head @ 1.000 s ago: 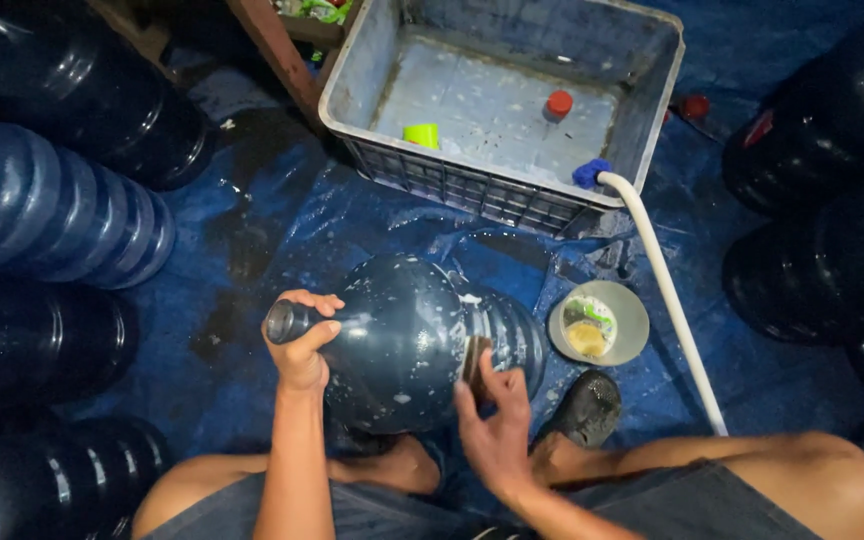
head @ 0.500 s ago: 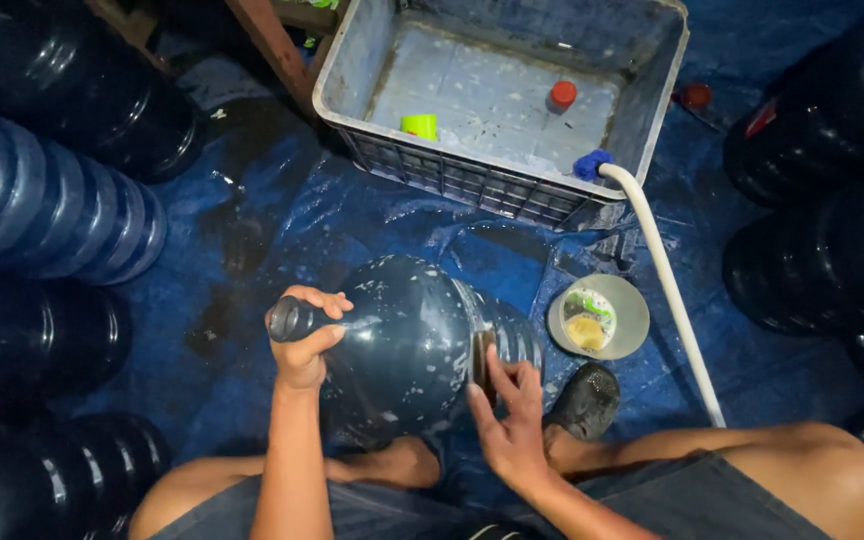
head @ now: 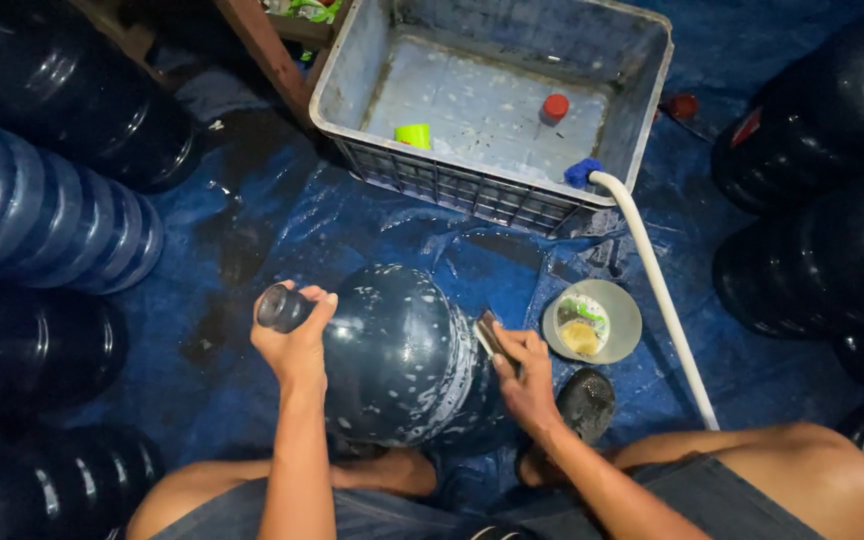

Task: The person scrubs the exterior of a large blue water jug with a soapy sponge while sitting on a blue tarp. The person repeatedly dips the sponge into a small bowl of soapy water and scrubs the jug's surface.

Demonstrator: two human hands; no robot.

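A large dark blue water jug (head: 402, 350), flecked with soap suds, lies on its side on the blue tarp between my knees. My left hand (head: 297, 335) grips its neck at the left end. Against the jug's ribbed right side, my right hand (head: 524, 375) presses a small scrubbing pad (head: 489, 332). Just right of that hand sits a small round dish (head: 620, 322) holding soap and a sponge.
A grey plastic crate (head: 472, 185) with shallow water, a yellow cup (head: 414, 135) and a red cap (head: 555, 106) stands ahead. A white hose (head: 657, 290) with a blue end runs into it. Several big blue jugs (head: 42, 215) lie left, dark ones (head: 822, 230) right.
My right hand has slid from the jug's lower right side up along its ribs with the pad. The left hand has stayed on the neck, and the view has shifted slightly.
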